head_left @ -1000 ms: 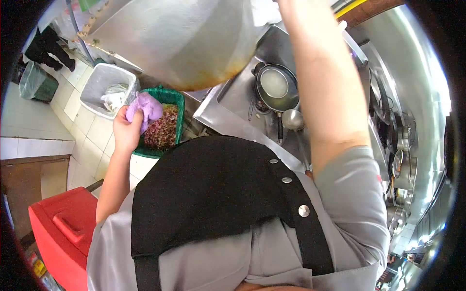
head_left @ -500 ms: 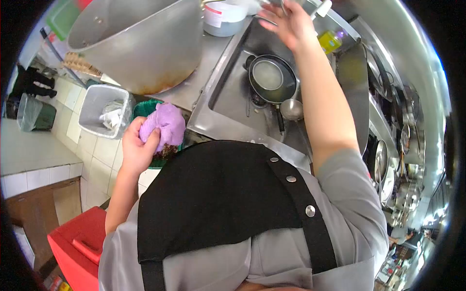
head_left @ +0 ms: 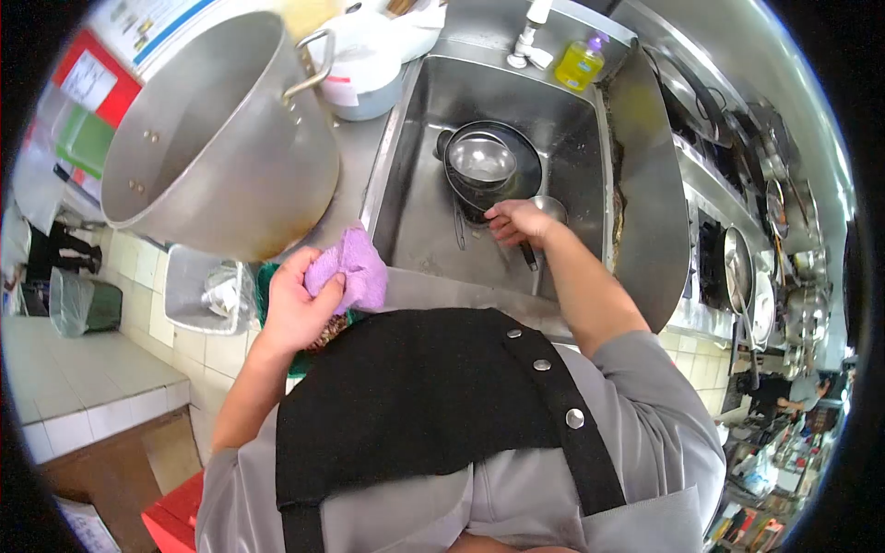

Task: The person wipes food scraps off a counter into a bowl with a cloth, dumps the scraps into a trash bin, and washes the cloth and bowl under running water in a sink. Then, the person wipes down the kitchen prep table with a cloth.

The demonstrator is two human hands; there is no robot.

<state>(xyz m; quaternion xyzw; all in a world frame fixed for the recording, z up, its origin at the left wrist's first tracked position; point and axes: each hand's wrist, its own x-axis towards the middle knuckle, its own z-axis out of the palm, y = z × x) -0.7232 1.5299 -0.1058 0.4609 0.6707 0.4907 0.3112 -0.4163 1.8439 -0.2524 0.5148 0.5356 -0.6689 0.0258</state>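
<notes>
At one sink: two hands, one held cloth, one pan.

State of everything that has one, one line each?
Left hand: closed on the purple cloth
Purple cloth: bunched up
Right hand: curled over the frying pan's handle, grip unclear
Frying pan: in the sink, holding a bowl
Large pot: uncovered
Soap bottle: upright, yellow liquid inside
Grey bin: uncovered, bag-lined, some waste inside
</notes>
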